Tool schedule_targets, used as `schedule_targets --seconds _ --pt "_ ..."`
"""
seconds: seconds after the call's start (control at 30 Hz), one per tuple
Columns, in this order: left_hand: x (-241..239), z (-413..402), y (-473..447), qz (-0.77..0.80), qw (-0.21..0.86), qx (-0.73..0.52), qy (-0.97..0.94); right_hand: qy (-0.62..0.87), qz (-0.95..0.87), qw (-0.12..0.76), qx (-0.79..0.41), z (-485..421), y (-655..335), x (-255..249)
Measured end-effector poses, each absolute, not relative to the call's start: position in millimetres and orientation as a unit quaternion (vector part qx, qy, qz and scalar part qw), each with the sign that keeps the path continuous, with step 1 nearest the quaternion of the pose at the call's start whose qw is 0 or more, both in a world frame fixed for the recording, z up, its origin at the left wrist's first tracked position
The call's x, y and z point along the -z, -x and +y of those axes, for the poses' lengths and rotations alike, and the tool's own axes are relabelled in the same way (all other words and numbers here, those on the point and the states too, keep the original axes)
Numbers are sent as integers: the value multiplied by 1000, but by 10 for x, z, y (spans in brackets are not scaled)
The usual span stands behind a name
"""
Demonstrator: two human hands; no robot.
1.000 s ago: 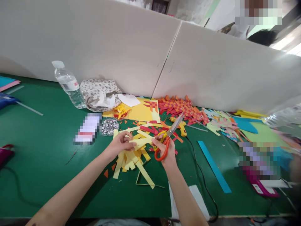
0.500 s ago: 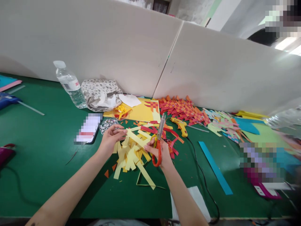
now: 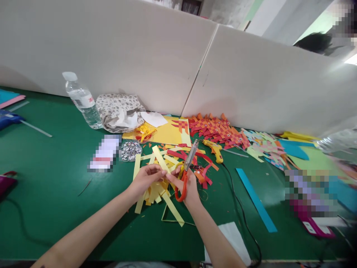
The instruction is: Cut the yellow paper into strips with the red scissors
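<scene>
A pale yellow paper strip (image 3: 159,158) is pinched in my left hand (image 3: 146,178), its far end sticking up and away. My right hand (image 3: 191,188) grips scissors (image 3: 192,154) with red and yellow handles, blades pointing away from me. The right thumb and fingers also meet the strip's near end, close to my left fingertips. Beneath both hands lies a loose heap of yellow paper strips (image 3: 174,212), partly hidden by them. Red and orange paper pieces (image 3: 205,180) lie just beyond my right hand.
A phone (image 3: 104,153), a bag of small googly eyes (image 3: 131,150) and a water bottle (image 3: 83,100) stand to the left. A yellow glue gun (image 3: 214,149) with a black cable, woven paper fish (image 3: 217,130) and a blue strip (image 3: 255,199) lie right. A partition (image 3: 125,56) backs the green table.
My left hand has moved right, bringing its fingertips against those of my right hand. The strip has swung to point more away from me. The bag of googly eyes is now uncovered.
</scene>
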State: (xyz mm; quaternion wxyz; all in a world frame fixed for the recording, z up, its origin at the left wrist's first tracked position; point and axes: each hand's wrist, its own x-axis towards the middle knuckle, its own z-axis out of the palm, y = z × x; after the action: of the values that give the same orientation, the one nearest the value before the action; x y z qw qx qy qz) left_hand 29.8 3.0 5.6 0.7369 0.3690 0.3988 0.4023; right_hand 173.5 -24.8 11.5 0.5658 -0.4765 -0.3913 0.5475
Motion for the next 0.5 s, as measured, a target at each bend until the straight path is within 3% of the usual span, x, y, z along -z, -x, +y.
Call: schedule_targets --seconds 0.13,0.3,0.5 --pt "-73 84 -244 407 715 -420 -383 542 -465 516 -472 -239 -1784 -100" --pt "-99 170 -141 421 675 -458 -397 637 -620 352 -294 -227 -1904 -151" --pt "-118 212 -92 420 662 -469 -407 662 -683 254 -174 -245 -1881 -156"
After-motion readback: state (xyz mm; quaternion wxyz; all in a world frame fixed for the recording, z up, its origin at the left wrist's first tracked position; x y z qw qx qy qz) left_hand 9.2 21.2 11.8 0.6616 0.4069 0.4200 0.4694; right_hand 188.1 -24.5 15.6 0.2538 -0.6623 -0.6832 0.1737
